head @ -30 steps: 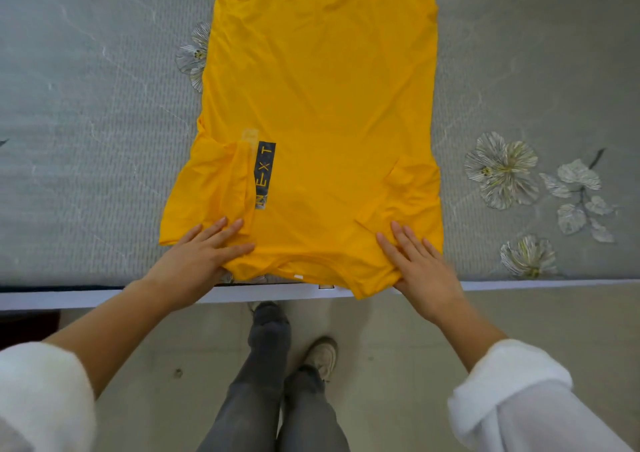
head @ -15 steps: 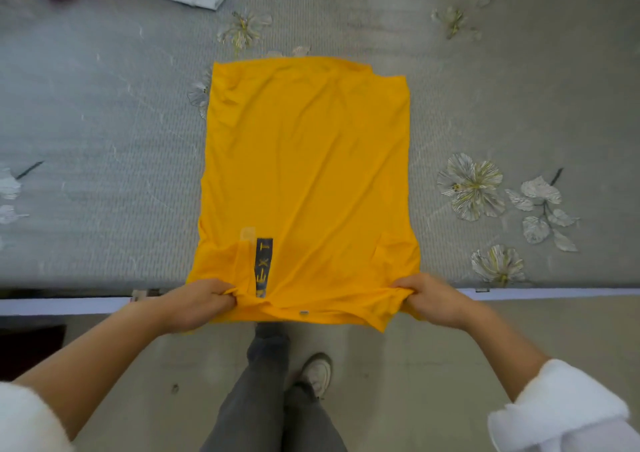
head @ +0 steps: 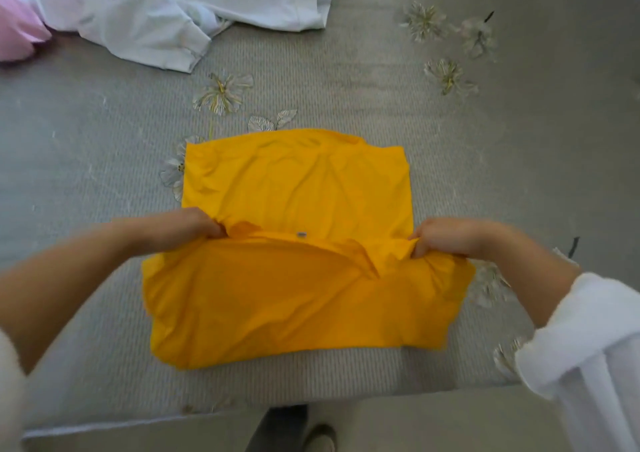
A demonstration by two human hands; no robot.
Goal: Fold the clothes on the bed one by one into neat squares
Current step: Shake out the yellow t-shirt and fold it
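A: Entry one, nearest the body?

B: A shoe point(head: 320, 437) on the floor, below both hands. Then the bed point(head: 104, 181) edge.

A: Entry two, the hands?

B: Left hand point(head: 194, 228): clenched on the shirt point(head: 298, 295) hem, at its left corner. Right hand point(head: 446, 237): clenched on the same hem, at its right corner. White sleeve point(head: 588, 347) pushed up the right forearm.

A: Entry three, the shirt?

B: Yellow, on the bed, spread between the hands and on both sides of them. The lifted hem runs from hand to hand, with a small label point(head: 302, 234) at its middle. The doubled part lies nearer than the hands; a single layer lies flat beyond them.

A: Change noted?

B: A second ago both palms lay flat on the near hem. Half a second ago they gripped it at the bed edge. Now the hem is carried up and away, roughly halfway over the shirt.

A: Meaning?

B: Probably the lengthwise fold in half, under way and not yet laid down.

A: Beyond the hands?

B: White clothes point(head: 194, 11), heaped and unfolded, far left of the left hand. Pink item point(head: 17, 25) beside them. Judged: more pieces are waiting.
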